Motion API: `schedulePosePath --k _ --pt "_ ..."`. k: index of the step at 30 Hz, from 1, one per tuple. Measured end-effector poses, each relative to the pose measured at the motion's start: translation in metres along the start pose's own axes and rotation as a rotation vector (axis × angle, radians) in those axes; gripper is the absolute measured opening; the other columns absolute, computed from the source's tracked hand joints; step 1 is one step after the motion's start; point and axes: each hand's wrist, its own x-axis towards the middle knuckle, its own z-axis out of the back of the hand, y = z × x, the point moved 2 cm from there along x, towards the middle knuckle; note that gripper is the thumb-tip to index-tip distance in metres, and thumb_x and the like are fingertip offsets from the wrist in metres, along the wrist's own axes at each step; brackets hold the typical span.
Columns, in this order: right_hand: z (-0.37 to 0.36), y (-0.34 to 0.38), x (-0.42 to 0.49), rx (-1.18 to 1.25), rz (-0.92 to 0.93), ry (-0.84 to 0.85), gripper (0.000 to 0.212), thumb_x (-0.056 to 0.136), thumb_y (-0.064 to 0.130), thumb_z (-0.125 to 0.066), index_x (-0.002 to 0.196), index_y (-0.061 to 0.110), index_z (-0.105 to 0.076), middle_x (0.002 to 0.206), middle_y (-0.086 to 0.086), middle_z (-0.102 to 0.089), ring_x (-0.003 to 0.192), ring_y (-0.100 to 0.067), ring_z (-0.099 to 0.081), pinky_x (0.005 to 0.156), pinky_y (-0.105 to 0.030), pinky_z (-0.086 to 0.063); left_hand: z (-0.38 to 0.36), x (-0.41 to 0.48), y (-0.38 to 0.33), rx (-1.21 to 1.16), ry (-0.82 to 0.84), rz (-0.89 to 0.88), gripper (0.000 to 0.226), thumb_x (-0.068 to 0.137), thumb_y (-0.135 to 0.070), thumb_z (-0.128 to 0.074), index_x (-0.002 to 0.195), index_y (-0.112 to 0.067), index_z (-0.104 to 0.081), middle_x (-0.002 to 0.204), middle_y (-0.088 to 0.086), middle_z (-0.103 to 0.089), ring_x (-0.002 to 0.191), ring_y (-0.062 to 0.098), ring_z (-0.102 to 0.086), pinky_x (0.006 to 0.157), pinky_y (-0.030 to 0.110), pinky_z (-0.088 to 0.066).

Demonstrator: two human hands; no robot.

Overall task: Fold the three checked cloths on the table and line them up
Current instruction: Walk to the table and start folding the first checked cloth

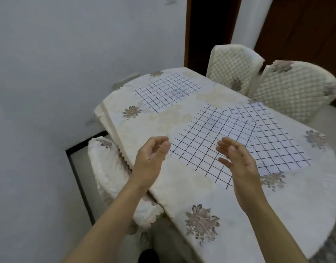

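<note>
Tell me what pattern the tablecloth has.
Cream tablecloth with brownish flower prints; head view.

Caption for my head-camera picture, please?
Open left hand and right hand near three spread white black-checked cloths on cream flowered tablecloth.

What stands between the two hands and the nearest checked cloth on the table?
Nothing visible. The left hand and the right hand are open, close over the nearest cloth, with no object between. A second cloth overlaps its right side, so that one could drag along when it is lifted.
</note>
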Motion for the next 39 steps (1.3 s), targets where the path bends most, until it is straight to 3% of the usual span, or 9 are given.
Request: schedulePosePath --k 12,16,21,29,33,36,39 --pt "-0.077 -0.009 0.056 -0.091 -0.012 -0.339 0.033 0.096 0.04 -0.053 0.123 0.022 -0.061 0.124 0.009 -0.065 0.119 -0.009 -0.058 0.108 -0.046 -0.042 0.004 0.153 0.028 -0.082 0.402 0.037 0.037 0.087 -0.048 -0.057 0.113 -0.023 -0.066 0.112 -0.007 -0.069 0.107 0.015 -0.063 0.088 0.032 -0.054" --pt "-0.071 -0.018 0.058 -0.11 -0.034 -0.459 0.028 0.097 0.035 -0.052 0.12 0.023 -0.062 0.122 0.01 -0.065 0.118 -0.01 -0.059 0.107 -0.045 -0.043 -0.006 0.175 0.046 -0.087 0.477 0.069 0.039 0.087 -0.047 -0.057 0.114 -0.021 -0.067 0.112 -0.006 -0.069 0.107 0.012 -0.063 0.085 0.028 -0.055" --pt "-0.059 -0.035 0.063 -0.098 -0.081 -0.562 0.029 0.096 0.036 -0.055 0.12 0.022 -0.062 0.122 0.012 -0.065 0.118 -0.008 -0.059 0.108 -0.045 -0.042 -0.022 0.188 0.076 -0.014 0.568 0.14 0.035 0.086 -0.049 -0.057 0.109 -0.025 -0.068 0.107 -0.011 -0.07 0.105 0.011 -0.064 0.087 0.034 -0.054" --pt "-0.045 -0.076 0.096 -0.121 -0.182 -0.53 0.036 0.089 0.046 -0.052 0.119 0.03 -0.061 0.122 0.015 -0.064 0.121 -0.006 -0.055 0.108 -0.041 -0.042 -0.036 0.218 0.105 0.082 0.562 0.158 0.041 0.08 -0.058 -0.057 0.108 -0.029 -0.068 0.109 -0.011 -0.07 0.109 0.01 -0.063 0.092 0.041 -0.054" --pt "-0.046 -0.105 0.107 -0.133 -0.223 -0.493 0.029 0.094 0.046 -0.054 0.12 0.035 -0.06 0.123 0.016 -0.062 0.121 -0.004 -0.054 0.103 -0.032 -0.043 -0.038 0.225 0.133 0.177 0.598 0.21 0.044 0.077 -0.065 -0.057 0.106 -0.034 -0.068 0.107 -0.016 -0.069 0.11 0.01 -0.062 0.098 0.046 -0.051" --pt "-0.047 -0.128 0.108 -0.195 -0.259 -0.466 0.026 0.098 0.039 -0.053 0.123 0.035 -0.058 0.125 0.019 -0.06 0.118 0.005 -0.053 0.099 -0.025 -0.042 -0.041 0.223 0.149 0.226 0.623 0.247 0.027 0.088 -0.053 -0.06 0.106 -0.035 -0.067 0.107 -0.017 -0.068 0.108 0.007 -0.061 0.095 0.037 -0.05" --pt "-0.043 -0.152 0.111 -0.302 -0.319 -0.451 0.026 0.098 0.039 -0.053 0.123 0.037 -0.056 0.126 0.024 -0.056 0.112 0.007 -0.052 0.097 -0.026 -0.045 -0.046 0.224 0.159 0.285 0.655 0.242 0.018 0.095 -0.038 -0.061 0.111 -0.031 -0.065 0.114 -0.016 -0.066 0.104 -0.006 -0.058 0.086 0.026 -0.046"
